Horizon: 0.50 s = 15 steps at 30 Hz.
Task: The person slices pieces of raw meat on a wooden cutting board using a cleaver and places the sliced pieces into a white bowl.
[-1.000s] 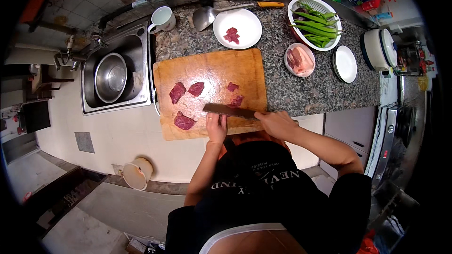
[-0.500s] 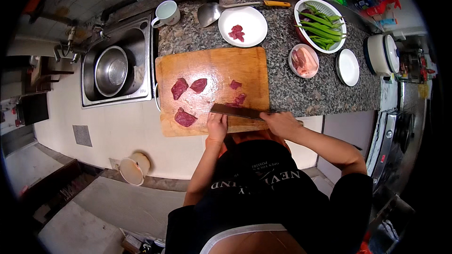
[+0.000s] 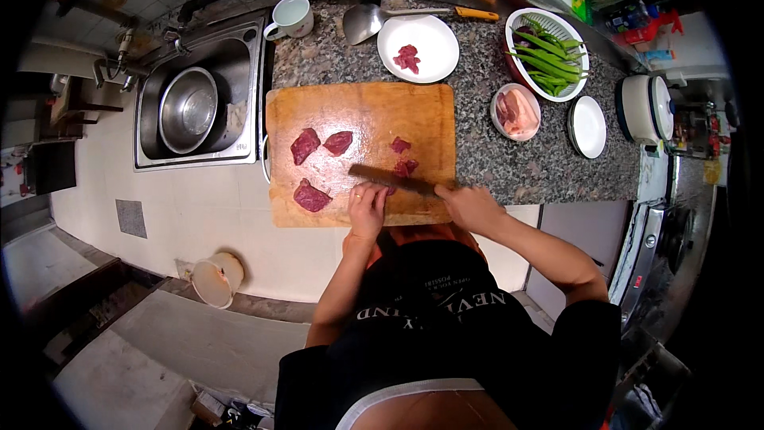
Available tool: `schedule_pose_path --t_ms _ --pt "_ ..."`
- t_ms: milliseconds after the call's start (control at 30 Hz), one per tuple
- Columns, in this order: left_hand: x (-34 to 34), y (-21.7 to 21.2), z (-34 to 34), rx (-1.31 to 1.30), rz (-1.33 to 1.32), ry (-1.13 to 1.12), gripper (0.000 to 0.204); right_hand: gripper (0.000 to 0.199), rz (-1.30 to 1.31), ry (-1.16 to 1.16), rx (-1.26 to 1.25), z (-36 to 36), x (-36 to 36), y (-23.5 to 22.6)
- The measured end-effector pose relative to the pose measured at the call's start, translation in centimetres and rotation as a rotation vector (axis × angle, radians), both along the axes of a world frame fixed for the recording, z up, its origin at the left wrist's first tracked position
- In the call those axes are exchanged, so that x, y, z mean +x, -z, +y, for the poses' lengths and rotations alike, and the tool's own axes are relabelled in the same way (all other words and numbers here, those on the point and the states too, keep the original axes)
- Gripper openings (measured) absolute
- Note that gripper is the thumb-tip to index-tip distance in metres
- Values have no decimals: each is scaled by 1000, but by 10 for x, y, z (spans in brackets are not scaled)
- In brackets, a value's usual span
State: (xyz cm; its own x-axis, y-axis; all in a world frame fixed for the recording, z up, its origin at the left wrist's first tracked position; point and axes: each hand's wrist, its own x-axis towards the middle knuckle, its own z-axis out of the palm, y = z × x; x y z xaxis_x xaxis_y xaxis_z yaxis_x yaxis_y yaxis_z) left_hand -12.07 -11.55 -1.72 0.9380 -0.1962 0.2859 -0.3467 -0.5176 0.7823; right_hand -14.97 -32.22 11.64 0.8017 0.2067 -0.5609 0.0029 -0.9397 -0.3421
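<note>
Granite counter (image 3: 485,151) carries a wooden cutting board (image 3: 362,115) beside a steel sink (image 3: 199,103) that has a metal bowl (image 3: 188,110) in it. The right hand (image 3: 469,205) is clenched around the handle of a dark knife (image 3: 390,180), whose blade lies across the near part of the board. The left hand (image 3: 367,209) rests just under the blade, fingers bent down on a piece of red meat that is mostly hidden — I cannot tell if it grips it or only presses.

I think the main risk is the left fingertips: they sit almost touching the blade, and wet meat can slide, so the edge may meet a finger. The board also reaches to the counter's front edge — strong pressure could shift it.

Compared with one second ago, the knife and both hands are in nearly the same place; the three larger meat pieces (image 3: 305,146) on the left of the board and the white plate (image 3: 418,48) with meat have not moved.
</note>
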Motion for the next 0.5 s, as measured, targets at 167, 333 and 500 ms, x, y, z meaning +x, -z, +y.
schedule_pose_path --t_ms 167,333,500 --pt "-5 16 7 41 53 32 19 31 -5 -30 31 -9 -21 0" --pt "-6 19 7 29 48 -1 18 25 37 -12 9 -1 -14 6" --pt "-8 18 11 84 125 -5 18 28 26 -57 10 7 -3 5"
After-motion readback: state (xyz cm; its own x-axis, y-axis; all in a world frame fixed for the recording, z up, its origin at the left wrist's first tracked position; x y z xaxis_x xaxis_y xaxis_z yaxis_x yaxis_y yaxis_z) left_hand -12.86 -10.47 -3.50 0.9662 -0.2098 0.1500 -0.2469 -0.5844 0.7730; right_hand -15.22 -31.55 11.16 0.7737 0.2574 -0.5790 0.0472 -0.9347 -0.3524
